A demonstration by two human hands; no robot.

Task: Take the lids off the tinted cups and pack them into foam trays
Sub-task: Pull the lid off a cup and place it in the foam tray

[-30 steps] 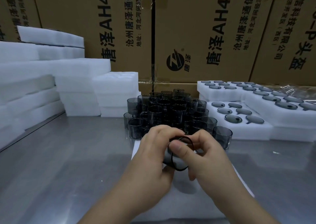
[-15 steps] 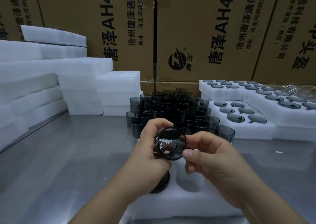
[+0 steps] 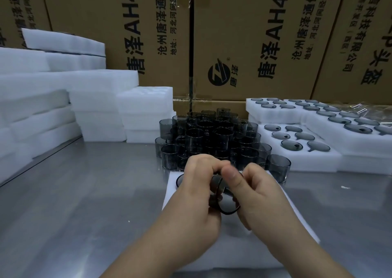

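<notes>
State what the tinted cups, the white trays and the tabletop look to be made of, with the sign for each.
Tinted cups: likely clear smoked-grey plastic, possibly glass; you see through the walls and the rims glint.
White trays: soft foam, matte, with a fuzzy surface and punched round pockets.
Tabletop: seemingly brushed stainless steel, grey with blurred reflections and a fine grain.

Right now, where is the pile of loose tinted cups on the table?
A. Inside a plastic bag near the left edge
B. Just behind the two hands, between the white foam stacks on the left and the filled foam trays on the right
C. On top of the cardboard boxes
B: the pile of tinted cups stands on the steel table behind the left hand and right hand, with foam stacks left and filled foam trays right.
</notes>
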